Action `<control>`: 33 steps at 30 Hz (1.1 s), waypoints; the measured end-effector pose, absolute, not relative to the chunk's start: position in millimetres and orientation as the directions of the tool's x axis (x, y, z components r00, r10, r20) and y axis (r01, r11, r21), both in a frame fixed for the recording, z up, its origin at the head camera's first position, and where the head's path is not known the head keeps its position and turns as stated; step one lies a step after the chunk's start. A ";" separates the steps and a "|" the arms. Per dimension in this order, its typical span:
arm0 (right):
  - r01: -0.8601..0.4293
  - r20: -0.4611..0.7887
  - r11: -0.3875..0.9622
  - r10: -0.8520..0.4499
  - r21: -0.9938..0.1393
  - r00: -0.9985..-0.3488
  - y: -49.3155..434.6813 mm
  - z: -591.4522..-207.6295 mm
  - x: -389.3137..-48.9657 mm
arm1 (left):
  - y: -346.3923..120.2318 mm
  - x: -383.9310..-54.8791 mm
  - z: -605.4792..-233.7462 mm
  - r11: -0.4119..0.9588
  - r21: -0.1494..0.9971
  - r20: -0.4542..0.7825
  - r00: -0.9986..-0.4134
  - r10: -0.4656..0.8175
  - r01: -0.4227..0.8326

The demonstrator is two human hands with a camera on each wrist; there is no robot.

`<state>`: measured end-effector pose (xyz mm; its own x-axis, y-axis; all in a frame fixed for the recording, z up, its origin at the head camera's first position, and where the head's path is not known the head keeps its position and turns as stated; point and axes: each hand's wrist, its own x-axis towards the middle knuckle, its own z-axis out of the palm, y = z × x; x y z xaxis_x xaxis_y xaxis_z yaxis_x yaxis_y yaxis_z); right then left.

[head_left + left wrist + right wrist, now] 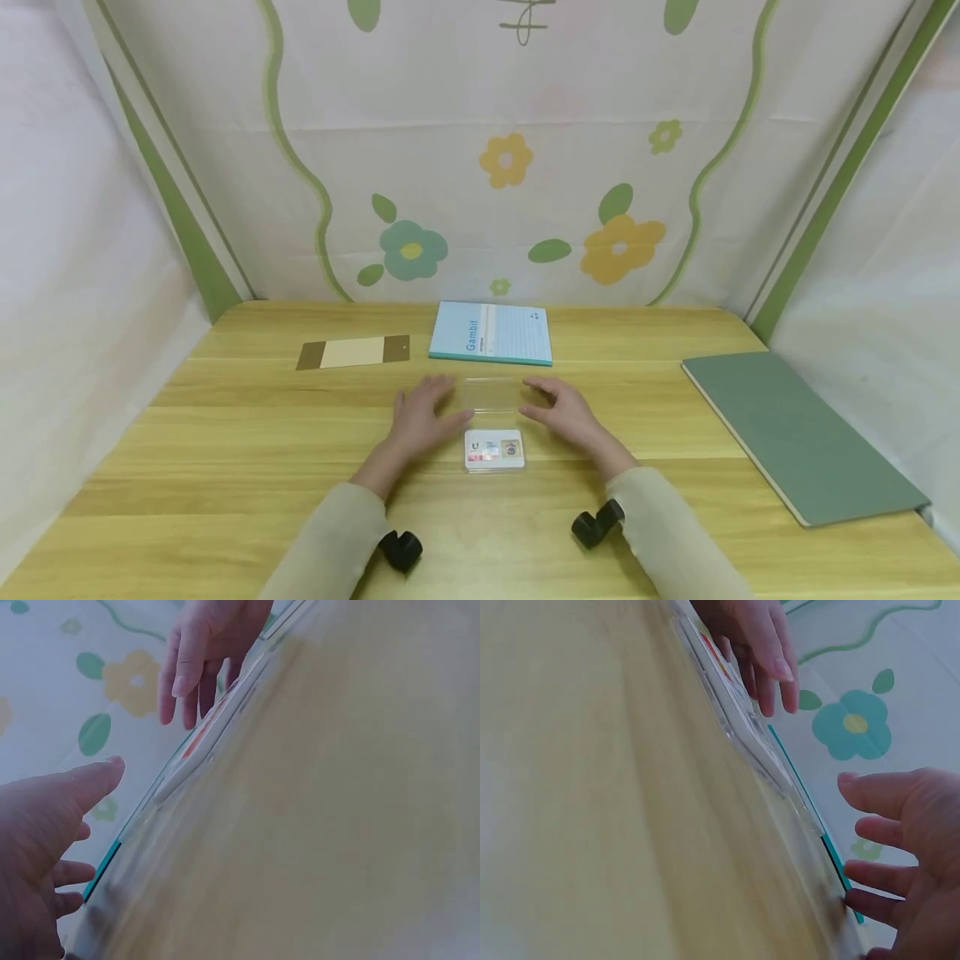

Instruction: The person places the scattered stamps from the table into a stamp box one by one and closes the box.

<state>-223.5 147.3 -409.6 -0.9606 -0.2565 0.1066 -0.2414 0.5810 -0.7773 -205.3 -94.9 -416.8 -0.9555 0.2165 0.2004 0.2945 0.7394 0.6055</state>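
Note:
A clear plastic lid or tray (489, 396) lies between the two hands in the head view. Just nearer to me is a small white pack with coloured prints (494, 447), sitting in a clear plastic base. On the left side of the lid, my left hand (422, 422) has its fingers spread and its thumb near the lid's corner. My right hand (567, 414) mirrors it at the right, fingers loosely bent. Neither hand holds anything; whether the thumbs touch the lid I cannot tell. Both wrist views show the pack (199, 746) edge-on, beyond relaxed fingers.
A light blue notebook (491, 333) lies behind the lid, with a brown and cream card strip (353, 352) to its left. At the right edge of the wooden table (225, 475) rests a large green folder or book (802, 433). Flowered cloth (555, 158) hangs behind.

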 end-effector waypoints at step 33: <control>-0.280 0.151 0.805 -0.236 -0.524 -0.960 127.1 -422.1 -227.0 | -83.0 -214.7 -424.5 0.858 0.432 0.233 -0.954 0.191 0.277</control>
<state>-227.0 127.1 -422.1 -0.9600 -0.2357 0.1512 -0.2800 0.8045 -0.5238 -214.7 -83.0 -424.5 -0.9536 0.1908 0.2331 0.2773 0.8581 0.4321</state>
